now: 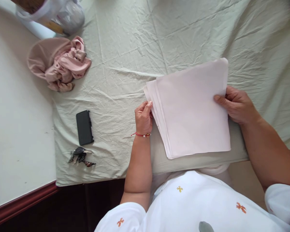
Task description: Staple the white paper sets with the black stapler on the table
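Left hand and right hand pinch the paper stack at the near edge of the cloth-covered table, gathered but (left edges fanned) apparently unaligned.

the person's left forearm points almost straight ahead, the left hand curled into a pinch with its thumb uppermost; the right forearm slants inward from the side, and the right hand grips, thumb stretched leftward (fingers mostly hidden).

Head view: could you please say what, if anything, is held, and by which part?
A stack of white paper sheets: left edge in left hand, right edge in right hand.
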Demonstrator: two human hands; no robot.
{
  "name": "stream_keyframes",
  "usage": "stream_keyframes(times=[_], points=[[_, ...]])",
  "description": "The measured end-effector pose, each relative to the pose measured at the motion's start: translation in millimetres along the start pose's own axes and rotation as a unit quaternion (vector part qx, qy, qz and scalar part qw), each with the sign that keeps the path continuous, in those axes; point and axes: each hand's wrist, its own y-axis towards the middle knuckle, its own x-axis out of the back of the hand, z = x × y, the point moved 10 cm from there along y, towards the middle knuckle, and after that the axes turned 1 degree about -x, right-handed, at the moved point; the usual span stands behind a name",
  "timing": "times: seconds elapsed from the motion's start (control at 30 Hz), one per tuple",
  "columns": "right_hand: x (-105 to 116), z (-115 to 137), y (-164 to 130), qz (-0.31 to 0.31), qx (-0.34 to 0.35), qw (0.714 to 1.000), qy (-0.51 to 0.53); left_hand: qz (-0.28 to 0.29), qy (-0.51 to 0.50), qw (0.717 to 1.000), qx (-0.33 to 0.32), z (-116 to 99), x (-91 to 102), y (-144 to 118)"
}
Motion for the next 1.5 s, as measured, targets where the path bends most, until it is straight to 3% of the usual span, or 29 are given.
stream_keyframes(times=[1.03,1.5], points=[[2.7,1.8,-1.1,-0.006,0.005,1.000,-0.010,0.031,0.010,0.999,-0.027,1.5,-4.5,-0.4],[2.9,-0.8,-0.1,-0.017,0.002,1.000,-0.001,0.054,0.077,0.995,-0.044,6.2,-4.5,-3.5]])
